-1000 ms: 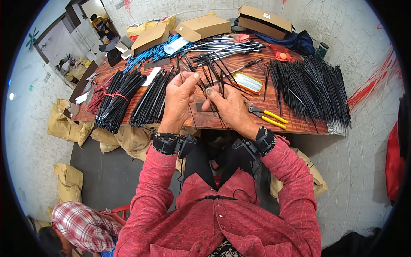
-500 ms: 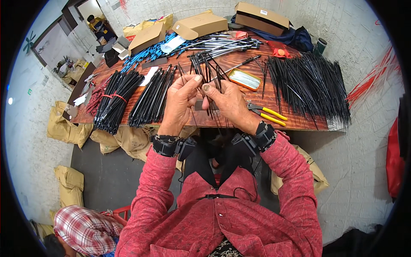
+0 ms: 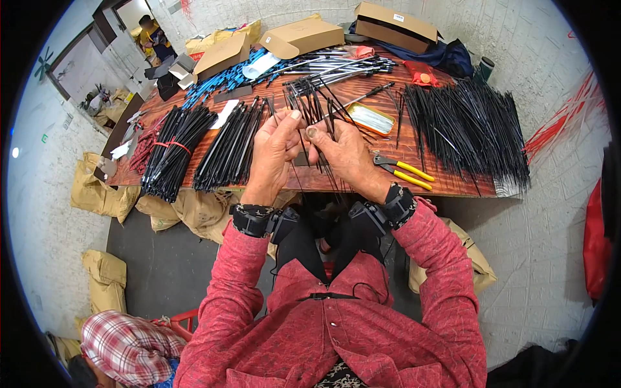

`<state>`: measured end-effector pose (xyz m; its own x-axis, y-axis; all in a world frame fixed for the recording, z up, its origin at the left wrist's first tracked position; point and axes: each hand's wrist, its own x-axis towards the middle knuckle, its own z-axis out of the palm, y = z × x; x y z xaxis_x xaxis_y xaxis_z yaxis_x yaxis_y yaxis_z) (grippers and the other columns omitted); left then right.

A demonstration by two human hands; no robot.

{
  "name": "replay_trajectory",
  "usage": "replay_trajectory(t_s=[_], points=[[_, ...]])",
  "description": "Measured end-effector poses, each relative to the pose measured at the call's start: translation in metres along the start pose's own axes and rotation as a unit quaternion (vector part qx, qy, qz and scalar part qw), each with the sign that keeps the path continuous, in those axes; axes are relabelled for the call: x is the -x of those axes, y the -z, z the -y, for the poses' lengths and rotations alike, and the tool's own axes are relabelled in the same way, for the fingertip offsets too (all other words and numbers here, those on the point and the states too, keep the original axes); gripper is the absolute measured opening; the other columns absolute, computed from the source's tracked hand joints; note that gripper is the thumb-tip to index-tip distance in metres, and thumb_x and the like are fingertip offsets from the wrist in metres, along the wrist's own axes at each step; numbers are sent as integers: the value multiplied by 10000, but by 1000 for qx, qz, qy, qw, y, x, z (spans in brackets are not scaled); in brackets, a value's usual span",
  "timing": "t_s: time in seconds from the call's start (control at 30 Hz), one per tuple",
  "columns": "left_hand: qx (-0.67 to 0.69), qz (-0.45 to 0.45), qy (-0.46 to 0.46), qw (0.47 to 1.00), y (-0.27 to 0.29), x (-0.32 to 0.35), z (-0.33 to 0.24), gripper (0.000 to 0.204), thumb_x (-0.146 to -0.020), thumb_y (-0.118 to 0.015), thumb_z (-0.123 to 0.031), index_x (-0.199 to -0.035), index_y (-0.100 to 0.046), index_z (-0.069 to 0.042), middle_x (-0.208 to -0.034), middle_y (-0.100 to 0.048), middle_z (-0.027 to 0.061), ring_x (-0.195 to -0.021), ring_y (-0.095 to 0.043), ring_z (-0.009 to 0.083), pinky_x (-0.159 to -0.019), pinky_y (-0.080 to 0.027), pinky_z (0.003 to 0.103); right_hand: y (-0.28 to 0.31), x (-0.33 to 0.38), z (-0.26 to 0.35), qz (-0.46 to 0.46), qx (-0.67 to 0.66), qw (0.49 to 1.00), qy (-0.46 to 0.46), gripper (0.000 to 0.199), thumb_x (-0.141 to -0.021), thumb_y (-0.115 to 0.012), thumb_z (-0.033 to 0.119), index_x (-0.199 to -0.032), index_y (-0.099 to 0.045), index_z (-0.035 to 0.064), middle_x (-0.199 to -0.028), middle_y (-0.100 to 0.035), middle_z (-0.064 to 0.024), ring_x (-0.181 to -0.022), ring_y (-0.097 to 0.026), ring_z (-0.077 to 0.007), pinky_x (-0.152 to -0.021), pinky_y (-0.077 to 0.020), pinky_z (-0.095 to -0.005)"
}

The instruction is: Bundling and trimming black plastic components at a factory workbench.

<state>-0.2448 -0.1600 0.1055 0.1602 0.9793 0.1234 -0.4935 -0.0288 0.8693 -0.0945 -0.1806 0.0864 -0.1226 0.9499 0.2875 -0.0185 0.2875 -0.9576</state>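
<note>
We hold thin black strips (image 3: 312,102) above near edge of counter (image 3: 446,183). Right hand (image 3: 346,155) clamped round loose bunch; left hand (image 3: 272,152) pinched, seemingly on single strip. Step, we judge: separating strips. Next move calls for steady right grip, careful left pull.

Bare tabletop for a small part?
Small patch between yellow-handled pliers and yellow tray; narrow front strip between pliers and black-rod pile. Crowded: around left hand, right hand; far side, with silver rods, blue rods, cardboard boxes.
</note>
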Motion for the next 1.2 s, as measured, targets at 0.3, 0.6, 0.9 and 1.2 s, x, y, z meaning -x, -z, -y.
replay_trajectory(t_s=[0.3,0.6,0.9,1.2], points=[[-13,13,-21,1000,24,-7,-1,144,-935,-666,-167,-927,-575,-55,-752,-545,-40,-532,-347,0,-439,-242,163,7,-3,-4,-33,-2,999,9,275,-998,-540,250,-965,-617,-12,-728,-671,-53,-697,-589,-98,-687,-473,-265],[-9,11,-25,1000,26,-8,-10,141,-929,-669,-149,-936,-575,-44,-774,-567,-31,-528,-340,-5,-431,-232,157,11,-2,-1,-8,1,1000,4,304,-997,-529,267,-992,-619,-24,-771,-693,-74,-742,-608,-105,-738,-484,-267],[-27,28,-1,999,9,-4,-2,162,-906,-683,-111,-975,-546,-58,-825,-620,-5,-564,-457,-1,-446,-317,142,3,0,-5,39,-17,999,0,324,-995,-549,307,-992,-635,-6,-775,-690,-69,-752,-614,-110,-729,-485,-268],[-35,37,13,999,3,0,2,201,-898,-703,-138,-966,-528,-69,-962,-695,82,-742,-657,97,-602,-520,187,3,1,-4,36,14,999,15,335,-994,-552,314,-996,-648,-7,-757,-681,-54,-728,-606,-105,-698,-481,-280]])
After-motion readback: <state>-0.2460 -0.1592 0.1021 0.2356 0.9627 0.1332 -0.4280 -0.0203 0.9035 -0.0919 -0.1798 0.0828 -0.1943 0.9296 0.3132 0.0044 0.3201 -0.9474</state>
